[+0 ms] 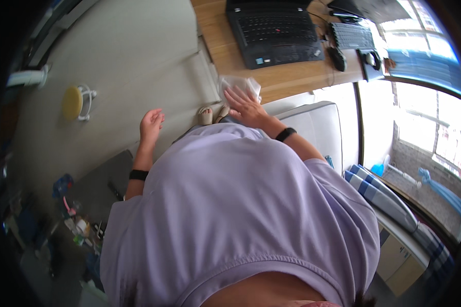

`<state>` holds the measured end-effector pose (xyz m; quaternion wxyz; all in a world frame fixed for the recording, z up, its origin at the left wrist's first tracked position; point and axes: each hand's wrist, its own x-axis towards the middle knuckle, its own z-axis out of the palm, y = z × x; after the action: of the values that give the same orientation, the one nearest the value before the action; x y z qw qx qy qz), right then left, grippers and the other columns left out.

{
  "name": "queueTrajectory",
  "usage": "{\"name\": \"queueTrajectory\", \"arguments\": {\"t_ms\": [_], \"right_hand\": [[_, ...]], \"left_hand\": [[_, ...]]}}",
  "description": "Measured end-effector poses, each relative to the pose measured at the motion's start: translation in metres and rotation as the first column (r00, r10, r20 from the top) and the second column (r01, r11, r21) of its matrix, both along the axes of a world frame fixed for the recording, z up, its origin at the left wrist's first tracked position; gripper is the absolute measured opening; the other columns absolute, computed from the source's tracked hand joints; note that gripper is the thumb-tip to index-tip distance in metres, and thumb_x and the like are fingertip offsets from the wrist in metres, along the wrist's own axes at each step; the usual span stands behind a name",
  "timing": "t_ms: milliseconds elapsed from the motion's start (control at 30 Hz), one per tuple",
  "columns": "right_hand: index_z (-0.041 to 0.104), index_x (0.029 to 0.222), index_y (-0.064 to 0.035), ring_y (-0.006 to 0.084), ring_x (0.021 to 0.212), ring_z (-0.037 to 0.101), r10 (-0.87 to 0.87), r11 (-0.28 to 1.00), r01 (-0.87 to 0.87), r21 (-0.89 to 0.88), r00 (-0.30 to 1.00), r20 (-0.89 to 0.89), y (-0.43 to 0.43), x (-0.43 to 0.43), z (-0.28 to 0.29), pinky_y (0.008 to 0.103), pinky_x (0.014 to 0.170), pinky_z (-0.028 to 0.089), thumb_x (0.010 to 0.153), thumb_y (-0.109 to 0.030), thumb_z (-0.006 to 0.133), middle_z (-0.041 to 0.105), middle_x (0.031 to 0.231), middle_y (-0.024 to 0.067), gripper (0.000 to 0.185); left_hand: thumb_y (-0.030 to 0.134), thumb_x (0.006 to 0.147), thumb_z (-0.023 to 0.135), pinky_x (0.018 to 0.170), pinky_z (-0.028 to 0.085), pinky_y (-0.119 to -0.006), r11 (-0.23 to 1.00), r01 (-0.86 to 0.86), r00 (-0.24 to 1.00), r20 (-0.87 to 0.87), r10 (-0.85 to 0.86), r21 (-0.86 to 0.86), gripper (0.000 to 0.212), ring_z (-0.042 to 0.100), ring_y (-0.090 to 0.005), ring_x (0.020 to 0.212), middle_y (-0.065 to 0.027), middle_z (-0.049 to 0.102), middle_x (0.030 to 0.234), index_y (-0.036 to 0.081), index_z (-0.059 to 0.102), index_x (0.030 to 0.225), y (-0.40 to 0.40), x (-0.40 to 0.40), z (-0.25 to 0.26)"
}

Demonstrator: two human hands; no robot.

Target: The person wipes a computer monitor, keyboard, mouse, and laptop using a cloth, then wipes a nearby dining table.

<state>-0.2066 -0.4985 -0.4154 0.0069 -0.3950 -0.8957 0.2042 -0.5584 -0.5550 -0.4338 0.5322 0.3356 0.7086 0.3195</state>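
Note:
My left hand [151,124] hangs in the air at my left side, its fingers loosely curled with nothing visible in them. My right hand [249,109] lies with its back towards me and its fingers spread over a crumpled, translucent white plastic bag [230,81]. That bag sits against the front corner of a wooden desk [292,79]. Whether the fingers grip it or merely rest on it is hidden. On the desk beyond is an open black laptop [278,38].
To the laptop's right are a mouse [337,58] and a grey keyboard [352,35]. A yellow-seated stool [73,103] is on the floor at left. Behind my left arm stands a dark table [103,174] with clutter. A pale padded panel [311,124] is beside my right forearm.

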Motion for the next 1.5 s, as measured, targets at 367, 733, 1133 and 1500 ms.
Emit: {"name": "queueTrajectory", "arguments": {"t_ms": [367, 733, 1133, 1500], "right_hand": [[0.019, 0.142, -0.0260, 0.0255, 0.138, 0.007, -0.616, 0.787, 0.614, 0.054, 0.781, 0.102, 0.036, 0.134, -0.015, 0.0469, 0.109, 0.005, 0.095, -0.039, 0.027, 0.016, 0.148, -0.0001, 0.049], [0.016, 0.143, -0.0220, 0.0245, 0.138, 0.003, -0.757, 0.653, 0.754, 0.077, 0.650, 0.059, 0.109, 0.264, -0.026, 0.0478, 0.109, 0.002, 0.094, -0.045, 0.028, 0.011, 0.149, -0.0003, 0.056], [0.014, 0.141, -0.0076, 0.0347, 0.137, 0.002, -0.406, 0.912, 0.399, -0.094, 0.912, -0.062, 0.117, 0.315, -0.002, 0.0499, 0.108, 0.001, 0.090, -0.043, 0.040, 0.010, 0.148, 0.0140, 0.068], [0.044, 0.126, -0.0004, 0.0277, 0.131, 0.028, 0.148, 0.989, -0.143, 0.041, 0.943, -0.298, 0.134, 0.356, -0.003, 0.0411, 0.108, 0.025, 0.083, -0.021, 0.053, 0.033, 0.140, 0.0113, 0.048]], "left_hand": [[0.019, 0.091, 0.050, 0.069, 0.045, -0.022, 0.962, 0.272, 0.962, -0.006, -0.272, 0.025, 0.024, 0.057, -0.0085, 0.088, -0.0013, 0.061, 0.099, 0.009, 0.054, 0.112, 0.094, 0.061, 0.019], [0.018, 0.091, 0.050, 0.068, 0.046, -0.022, 0.991, 0.131, 0.990, -0.045, -0.130, 0.017, 0.024, 0.057, -0.0089, 0.088, -0.0026, 0.061, 0.100, 0.007, 0.054, 0.113, 0.101, 0.111, 0.014], [0.012, 0.092, 0.050, 0.078, 0.046, -0.023, 0.924, 0.217, 0.976, -0.090, -0.199, 0.314, 0.024, 0.058, -0.0129, 0.092, -0.0078, 0.060, 0.100, 0.000, 0.053, 0.113, 0.134, 0.318, 0.084], [0.005, 0.089, 0.051, 0.079, 0.047, -0.025, 0.897, 0.314, 0.945, -0.199, -0.261, 0.312, 0.020, 0.060, -0.0138, 0.090, -0.0098, 0.062, 0.098, -0.002, 0.056, 0.107, 0.129, 0.394, 0.048]]}}
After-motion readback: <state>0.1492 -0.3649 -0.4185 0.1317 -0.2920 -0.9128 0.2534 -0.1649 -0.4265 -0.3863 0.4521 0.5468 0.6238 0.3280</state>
